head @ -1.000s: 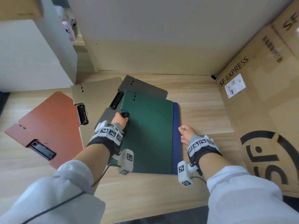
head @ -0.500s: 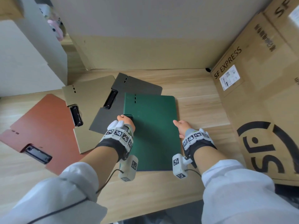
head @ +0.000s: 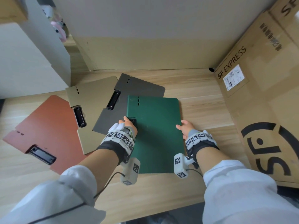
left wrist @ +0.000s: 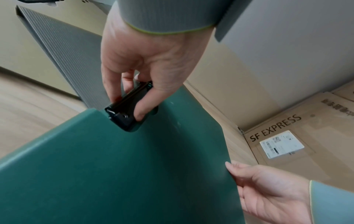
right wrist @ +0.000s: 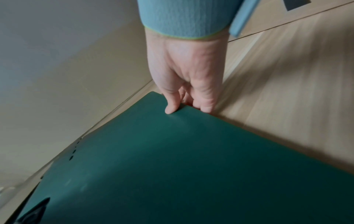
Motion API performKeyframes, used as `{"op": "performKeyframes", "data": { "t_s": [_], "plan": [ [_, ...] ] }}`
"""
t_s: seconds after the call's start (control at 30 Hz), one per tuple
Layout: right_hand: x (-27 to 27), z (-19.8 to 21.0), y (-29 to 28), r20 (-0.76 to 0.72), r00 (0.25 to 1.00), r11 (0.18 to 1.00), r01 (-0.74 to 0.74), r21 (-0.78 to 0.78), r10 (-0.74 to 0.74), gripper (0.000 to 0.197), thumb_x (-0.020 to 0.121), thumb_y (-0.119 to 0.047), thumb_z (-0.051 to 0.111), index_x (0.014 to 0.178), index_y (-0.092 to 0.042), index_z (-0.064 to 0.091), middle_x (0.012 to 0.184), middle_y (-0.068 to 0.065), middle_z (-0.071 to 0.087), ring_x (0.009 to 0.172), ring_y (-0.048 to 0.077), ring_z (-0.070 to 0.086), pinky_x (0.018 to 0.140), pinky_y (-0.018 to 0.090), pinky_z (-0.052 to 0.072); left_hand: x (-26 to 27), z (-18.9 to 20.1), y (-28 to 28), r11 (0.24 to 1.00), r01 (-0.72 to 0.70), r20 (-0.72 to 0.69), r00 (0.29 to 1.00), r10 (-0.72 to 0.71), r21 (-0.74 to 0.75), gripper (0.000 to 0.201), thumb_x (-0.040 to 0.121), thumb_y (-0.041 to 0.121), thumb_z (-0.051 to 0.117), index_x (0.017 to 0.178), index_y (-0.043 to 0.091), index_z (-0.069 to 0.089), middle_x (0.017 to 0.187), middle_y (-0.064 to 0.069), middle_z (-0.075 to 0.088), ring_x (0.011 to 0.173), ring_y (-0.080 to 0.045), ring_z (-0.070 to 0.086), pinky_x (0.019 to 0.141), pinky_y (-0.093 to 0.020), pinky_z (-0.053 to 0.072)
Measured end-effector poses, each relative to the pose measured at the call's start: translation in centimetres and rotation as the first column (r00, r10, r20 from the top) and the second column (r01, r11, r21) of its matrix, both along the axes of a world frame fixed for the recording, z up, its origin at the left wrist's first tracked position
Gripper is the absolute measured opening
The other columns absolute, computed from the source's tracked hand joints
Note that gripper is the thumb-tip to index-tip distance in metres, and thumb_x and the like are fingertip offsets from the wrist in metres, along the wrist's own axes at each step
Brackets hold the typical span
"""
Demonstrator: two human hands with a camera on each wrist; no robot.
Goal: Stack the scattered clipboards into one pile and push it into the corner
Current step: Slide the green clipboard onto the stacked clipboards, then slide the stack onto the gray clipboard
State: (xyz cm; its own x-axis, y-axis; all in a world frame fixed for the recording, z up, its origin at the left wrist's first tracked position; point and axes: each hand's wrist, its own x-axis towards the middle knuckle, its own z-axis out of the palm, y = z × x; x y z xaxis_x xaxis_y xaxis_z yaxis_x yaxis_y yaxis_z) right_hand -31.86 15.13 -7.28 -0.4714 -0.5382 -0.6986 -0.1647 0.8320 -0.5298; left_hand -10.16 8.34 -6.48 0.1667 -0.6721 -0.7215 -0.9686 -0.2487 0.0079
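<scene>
- Gripping the black clip (left wrist: 130, 109) of the green clipboard (head: 155, 135), the left hand (head: 128, 126) sits at the left edge of the board; in the left wrist view the thumb lies on top of the clip and the curled fingers (left wrist: 112, 84) go around its outer side
- The right hand (head: 186, 129) holds the right edge of the same green clipboard: in the right wrist view the thumb presses on the top face near the edge, and the other fingers (right wrist: 205, 97) curl down over the edge, between the board and the surface (head: 202, 113)
- So the green clipboard lies between the two hands, one on each long side, with its far end pointing to the wall (head: 145, 50)
- Whether another board is under the green one, I cannot tell
- The far left corner of the green clipboard overlaps the grey clipboard (head: 139, 89), which lies tilted behind it with its own black clip showing
- Left of the grey one lies the tan clipboard (head: 92, 101), partly under the grey board, and it overlaps the red-brown clipboard (head: 48, 125), which is the farthest to the left
- A big cardboard box (head: 262, 97) with the print "SF EXPRESS" stands at the right side of the surface; it meets the wall at the far right corner, and the green clipboard is well apart from that corner
- Both arms wear light sleeves and wrist bands with black and white markers
</scene>
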Motion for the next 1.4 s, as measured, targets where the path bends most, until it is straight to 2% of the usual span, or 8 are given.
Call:
{"op": "performKeyframes", "data": {
  "t_s": [0.07,0.13,0.2,0.3,0.37,0.53,1.1,1.4],
  "plan": [
    [-0.4,-0.1,-0.2,0.002,0.999,0.999,0.037,0.003,-0.037,0.053,0.094,-0.010,0.046,0.145,-0.015,0.031,0.149,0.009,0.039,0.058,0.009,0.037,0.047,0.019,0.032,0.5,-0.2,-0.9,0.998,-0.062,-0.036,0.997,0.062,-0.013,0.099,0.078,0.051,0.060,0.151,0.012,0.006,0.146,-0.017,0.034,0.136,-0.032,0.037,0.112,-0.043,0.034],
    [-0.9,0.2,-0.1,-0.001,0.997,0.997,0.074,-0.002,-0.074,0.053,0.094,-0.007,0.042,0.145,-0.014,0.030,0.150,0.008,0.038,0.092,0.021,0.056,0.064,0.025,0.041,1.3,0.7,-2.1,0.995,-0.077,-0.024,0.997,0.076,-0.058,0.090,0.083,0.052,0.053,0.152,0.017,0.008,0.151,-0.018,0.027,0.139,-0.035,0.031,0.114,-0.048,0.030],
    [-1.2,0.3,0.1,-0.017,0.993,0.993,0.119,0.000,-0.119,0.053,0.094,-0.004,0.040,0.145,-0.013,0.029,0.151,0.008,0.036,0.126,0.027,0.045,0.092,0.036,0.044,2.5,1.2,-3.9,0.984,-0.110,-0.009,0.994,0.110,-0.139,0.076,0.093,0.042,0.044,0.153,0.019,0.004,0.155,-0.017,0.018,0.142,-0.034,0.024,0.117,-0.046,0.024],
    [-1.6,-0.2,0.1,-0.025,0.988,0.988,0.153,0.015,-0.153,0.053,0.094,-0.004,0.041,0.145,-0.013,0.030,0.154,0.007,0.031,0.139,0.030,0.032,0.112,0.043,0.029,4.5,1.3,-6.5,0.957,-0.129,-0.003,0.991,0.132,-0.260,0.073,0.093,0.033,0.049,0.153,0.021,0.008,0.148,-0.018,0.026,0.136,-0.035,0.029,0.113,-0.047,0.027],
    [-1.6,-0.4,0.3,-0.010,0.986,0.986,0.164,0.015,-0.164,0.053,0.094,-0.004,0.042,0.145,-0.013,0.030,0.154,0.007,0.030,0.140,0.030,0.031,0.113,0.044,0.027,5.1,1.2,-7.1,0.968,-0.140,-0.029,0.990,0.138,-0.207,0.076,0.093,0.036,0.049,0.153,0.019,0.007,0.149,-0.020,0.027,0.138,-0.038,0.031,0.113,-0.049,0.028],
    [-1.8,-0.8,0.2,0.008,0.983,0.983,0.185,0.009,-0.185,0.053,0.094,-0.006,0.045,0.144,-0.013,0.031,0.154,0.008,0.031,0.140,0.030,0.031,0.113,0.043,0.028,5.5,0.1,-8.5,0.958,-0.154,-0.029,0.988,0.152,-0.240,0.063,0.090,0.051,0.045,0.136,0.009,0.040,0.137,-0.017,0.041,0.127,-0.037,0.044,0.107,-0.047,0.038],
    [-1.8,-0.7,-0.1,0.059,0.962,0.964,0.266,-0.008,-0.265,0.052,0.094,-0.004,0.046,0.143,-0.015,0.034,0.154,0.003,0.032,0.139,0.029,0.032,0.109,0.043,0.030,5.2,-1.6,-10.4,0.898,0.087,0.040,0.996,-0.077,-0.431,0.035,0.093,0.004,0.040,0.127,-0.004,0.042,0.128,-0.024,0.049,0.115,-0.038,0.052,0.094,-0.044,0.044],
    [-1.4,-0.3,-0.1,0.019,0.964,0.965,0.264,-0.004,-0.264,0.053,0.093,-0.004,0.048,0.143,-0.016,0.037,0.152,0.003,0.037,0.136,0.028,0.038,0.105,0.039,0.035,10.1,0.7,-10.9,0.881,-0.358,-0.245,0.925,0.290,-0.309,0.054,0.087,0.008,0.056,0.134,-0.003,0.031,0.137,-0.028,0.046,0.129,-0.042,0.045,0.107,-0.047,0.033]
  ]
}}
